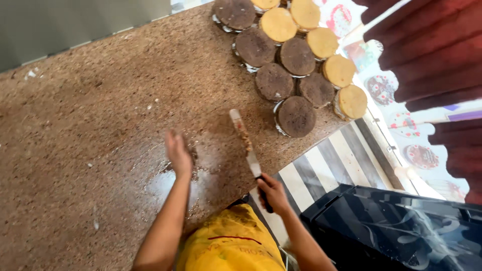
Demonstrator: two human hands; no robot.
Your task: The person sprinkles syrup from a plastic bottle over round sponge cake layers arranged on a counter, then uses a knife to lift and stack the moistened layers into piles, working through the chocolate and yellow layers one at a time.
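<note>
The left hand (178,153) lies flat and spread, fingers together, on the speckled brown bench (90,115), just left of the spatula (246,143). The right hand (271,192) grips the spatula's dark handle; its crumb-coated blade points up the bench. Beyond the blade sit round cakes (291,60), dark and tan, clustered near the bench's edge.

Beyond the right hand (271,189), dark brown cakes (296,116) and tan cakes (353,101) sit on speckled brown granite (90,115). Beside it, black-and-white striped flooring (326,165); below, a yellow apron (231,243).
</note>
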